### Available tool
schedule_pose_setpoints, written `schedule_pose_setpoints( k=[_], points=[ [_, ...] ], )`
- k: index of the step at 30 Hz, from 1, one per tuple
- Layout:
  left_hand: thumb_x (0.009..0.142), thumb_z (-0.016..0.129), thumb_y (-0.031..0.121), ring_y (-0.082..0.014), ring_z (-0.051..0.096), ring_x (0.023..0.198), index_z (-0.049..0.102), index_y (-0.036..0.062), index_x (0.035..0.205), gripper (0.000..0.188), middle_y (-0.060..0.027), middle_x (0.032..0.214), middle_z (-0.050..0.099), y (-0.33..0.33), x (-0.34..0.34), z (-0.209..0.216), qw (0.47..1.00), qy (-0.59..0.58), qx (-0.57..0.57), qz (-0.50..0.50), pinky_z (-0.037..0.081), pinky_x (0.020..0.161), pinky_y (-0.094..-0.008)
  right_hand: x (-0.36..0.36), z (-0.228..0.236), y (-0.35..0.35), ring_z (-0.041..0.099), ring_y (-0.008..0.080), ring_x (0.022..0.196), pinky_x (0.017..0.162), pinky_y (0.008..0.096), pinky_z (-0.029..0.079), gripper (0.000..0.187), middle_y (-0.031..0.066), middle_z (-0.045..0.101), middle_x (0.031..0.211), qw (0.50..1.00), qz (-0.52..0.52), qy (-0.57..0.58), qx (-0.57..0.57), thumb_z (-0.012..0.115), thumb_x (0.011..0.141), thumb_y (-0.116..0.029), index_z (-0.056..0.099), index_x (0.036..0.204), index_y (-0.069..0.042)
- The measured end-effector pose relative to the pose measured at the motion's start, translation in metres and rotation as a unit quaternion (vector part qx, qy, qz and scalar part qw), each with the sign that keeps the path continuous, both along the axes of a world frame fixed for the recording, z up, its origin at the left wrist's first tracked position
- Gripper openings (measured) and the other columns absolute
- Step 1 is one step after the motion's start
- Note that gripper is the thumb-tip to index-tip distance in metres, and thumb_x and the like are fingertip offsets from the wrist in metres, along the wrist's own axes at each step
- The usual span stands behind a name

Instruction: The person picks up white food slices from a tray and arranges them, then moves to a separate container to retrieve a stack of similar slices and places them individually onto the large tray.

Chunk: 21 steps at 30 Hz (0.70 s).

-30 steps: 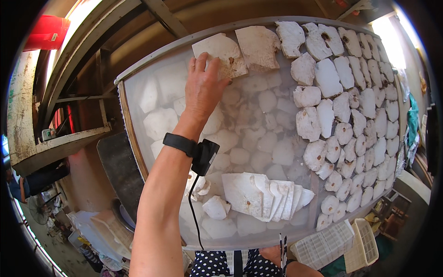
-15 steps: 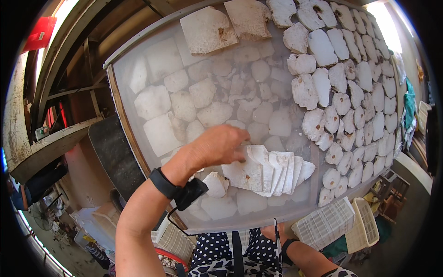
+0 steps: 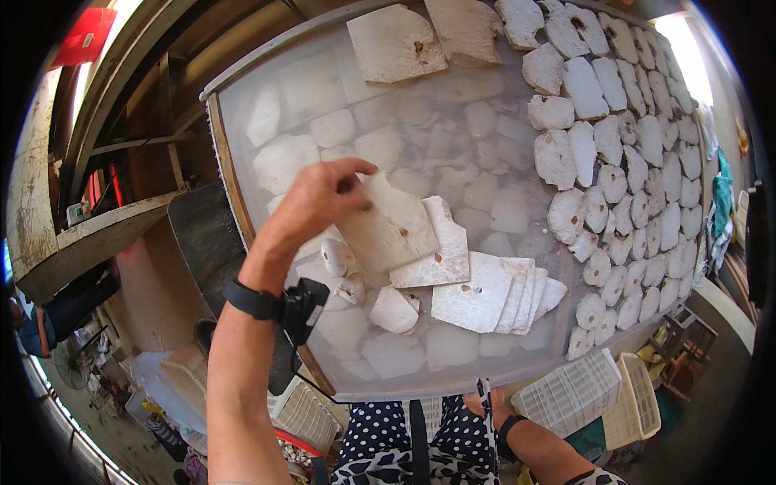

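Note:
My left hand (image 3: pixel 327 190) pinches the upper left corner of a thin white slab (image 3: pixel 392 226) between thumb and fingers. This slab is tilted, slightly blurred, and overlaps a second slab (image 3: pixel 449 242) with a brown spot. To the right of them lies a fanned row of similar white slabs (image 3: pixel 477 295). A ring-like white piece (image 3: pixel 339 257) and a chunky white piece (image 3: pixel 394 311) lie below my left hand. At the front edge of the framed table (image 3: pixel 517 380), my right hand (image 3: pixel 482 400) rests low by my body, its fingers partly hidden behind a hanging cord.
Rows of rough whitish pieces (image 3: pixel 618 174), several with brown centres, cover the table's right side. Two large slabs (image 3: pixel 396 44) lie at the far edge. Pale shapes show dimly through the milky table surface. Plastic baskets (image 3: pixel 570 392) stand at the front right; a dark board (image 3: pixel 198 250) is at the left.
My left hand has moved up and left, drawing a slab off the fanned row and tilting it. Another slab has spread left from the row. My right hand has stayed low.

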<state>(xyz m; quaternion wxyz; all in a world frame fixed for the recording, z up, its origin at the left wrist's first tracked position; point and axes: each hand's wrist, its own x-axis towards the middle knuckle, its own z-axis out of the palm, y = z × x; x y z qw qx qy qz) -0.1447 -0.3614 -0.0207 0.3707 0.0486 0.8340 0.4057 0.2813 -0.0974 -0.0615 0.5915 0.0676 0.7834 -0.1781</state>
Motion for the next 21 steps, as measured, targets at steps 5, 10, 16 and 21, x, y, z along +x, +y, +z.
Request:
schedule_pose_setpoints(
  k=[5, 10, 16, 21],
  points=[
    [0.088, 0.066, 0.008, -0.0119, 0.061, 0.085, 0.064, -0.0022, 0.111, 0.025, -0.0025, 0.095, 0.066, -0.067, -0.035, -0.032, 0.953, 0.05, 0.144, 0.263, 0.048, 0.081, -0.0261, 0.014, -0.004, 0.001, 0.061, 0.0362, 0.084, 0.077, 0.0558, 0.044, 0.024, 0.0134, 0.067, 0.091, 0.988, 0.041, 0.15, -0.026, 0.054, 0.075, -0.026, 0.069, 0.088, -0.012],
    [0.08, 0.074, 0.014, -0.0247, 0.059, 0.106, 0.061, -0.0014, 0.118, 0.043, -0.0144, 0.115, 0.062, -0.091, -0.052, -0.039, 0.91, 0.298, -0.095, 0.274, 0.047, 0.094, -0.0356, 0.042, -0.018, 0.003, 0.06, 0.0359, 0.075, 0.064, 0.0567, 0.044, 0.021, 0.0122, 0.065, 0.083, 0.96, 0.068, 0.265, -0.055, 0.056, 0.074, -0.024, 0.069, 0.086, -0.012],
    [0.07, 0.083, 0.022, -0.0406, 0.043, 0.122, 0.048, 0.005, 0.132, 0.074, -0.0255, 0.133, 0.042, -0.027, 0.0, -0.039, 0.89, 0.342, -0.277, 0.118, 0.037, 0.104, -0.045, 0.081, -0.041, 0.019, 0.058, 0.0371, 0.092, 0.079, 0.0582, 0.041, 0.023, 0.0125, 0.064, 0.095, 0.948, 0.141, 0.285, -0.02, 0.055, 0.079, -0.027, 0.068, 0.092, -0.014],
    [0.064, 0.083, 0.008, -0.0452, 0.038, 0.124, 0.051, 0.0012, 0.126, 0.07, -0.0287, 0.134, 0.038, -0.028, -0.023, -0.049, 0.881, 0.422, -0.184, 0.108, 0.035, 0.106, -0.0457, 0.072, -0.04, 0.012, 0.061, 0.0348, 0.085, 0.073, 0.0542, 0.045, 0.023, 0.0133, 0.065, 0.088, 0.948, 0.097, 0.302, -0.04, 0.055, 0.077, -0.025, 0.068, 0.089, -0.01]
  ],
)
